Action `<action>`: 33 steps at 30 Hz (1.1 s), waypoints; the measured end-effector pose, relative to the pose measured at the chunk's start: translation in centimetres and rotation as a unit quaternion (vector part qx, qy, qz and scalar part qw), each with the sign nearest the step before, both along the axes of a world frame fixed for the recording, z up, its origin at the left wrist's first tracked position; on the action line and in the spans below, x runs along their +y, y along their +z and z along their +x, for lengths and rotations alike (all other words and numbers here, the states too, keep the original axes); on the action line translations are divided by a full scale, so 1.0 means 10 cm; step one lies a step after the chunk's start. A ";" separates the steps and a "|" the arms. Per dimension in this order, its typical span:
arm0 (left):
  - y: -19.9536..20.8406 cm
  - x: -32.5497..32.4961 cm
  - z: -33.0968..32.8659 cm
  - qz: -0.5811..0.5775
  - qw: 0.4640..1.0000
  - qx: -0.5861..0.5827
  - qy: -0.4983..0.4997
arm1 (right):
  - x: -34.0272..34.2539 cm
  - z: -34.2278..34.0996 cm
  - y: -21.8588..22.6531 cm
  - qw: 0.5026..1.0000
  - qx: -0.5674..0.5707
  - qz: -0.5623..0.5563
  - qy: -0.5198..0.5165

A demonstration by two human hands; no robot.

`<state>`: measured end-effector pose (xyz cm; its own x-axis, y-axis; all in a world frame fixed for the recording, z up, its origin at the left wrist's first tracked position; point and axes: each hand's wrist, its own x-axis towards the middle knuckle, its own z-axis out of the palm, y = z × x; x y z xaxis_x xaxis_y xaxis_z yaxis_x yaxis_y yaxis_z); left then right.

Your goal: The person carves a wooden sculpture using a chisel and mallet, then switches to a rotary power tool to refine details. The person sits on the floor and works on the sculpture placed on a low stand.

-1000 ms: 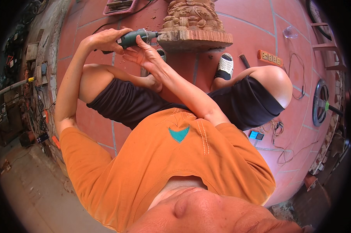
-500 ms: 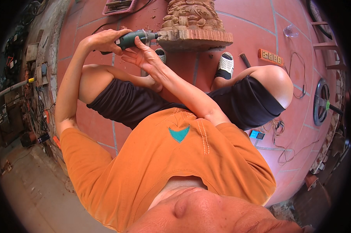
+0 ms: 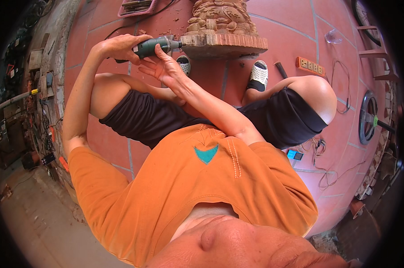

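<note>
A green die grinder (image 3: pixel 149 47) lies nearly level, its tip at the left edge of a carved wooden piece (image 3: pixel 224 41). My left hand (image 3: pixel 122 47) is wrapped around the rear of the tool. From below, my right hand (image 3: pixel 167 69) cradles its front, thumb laid along the body and the other fingers loosely extended underneath. The wood has a thick slab-like base with rough edges, and raised carving covers the part above. Whether the tip is pressed into the wood is too small to tell.
Wood chips lie on the red tiles near a pink basket (image 3: pixel 139 12) at the far left. To the right are a hammer-like handle (image 3: pixel 280 69), an orange power strip (image 3: pixel 310 66), loose cords (image 3: pixel 345 96), a phone (image 3: pixel 295 155) and a black wheel (image 3: pixel 368 117).
The front of the die grinder has dipped slightly toward me along the wood's left edge. Both hands keep the same hold, and the carved piece stays put.
</note>
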<state>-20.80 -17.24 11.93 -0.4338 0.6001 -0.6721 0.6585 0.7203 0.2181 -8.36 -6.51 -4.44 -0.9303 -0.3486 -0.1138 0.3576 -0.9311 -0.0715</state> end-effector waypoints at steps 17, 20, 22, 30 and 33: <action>0.01 0.00 -0.02 -0.013 1.000 0.011 0.011 | 0.03 -0.10 -0.07 1.000 0.004 0.008 0.014; 0.08 0.06 0.03 -0.022 0.999 0.010 0.033 | 0.04 -0.15 -0.08 1.000 0.000 0.017 0.007; 0.08 0.05 0.04 -0.015 0.999 0.018 0.033 | 0.04 -0.17 -0.08 1.000 0.000 0.014 0.007; 0.03 0.03 0.00 -0.001 1.000 0.027 0.006 | 0.07 -0.16 -0.05 1.000 0.003 0.009 0.011; -0.05 -0.04 -0.05 0.027 0.999 0.036 -0.023 | 0.05 -0.16 -0.07 1.000 0.005 0.005 0.014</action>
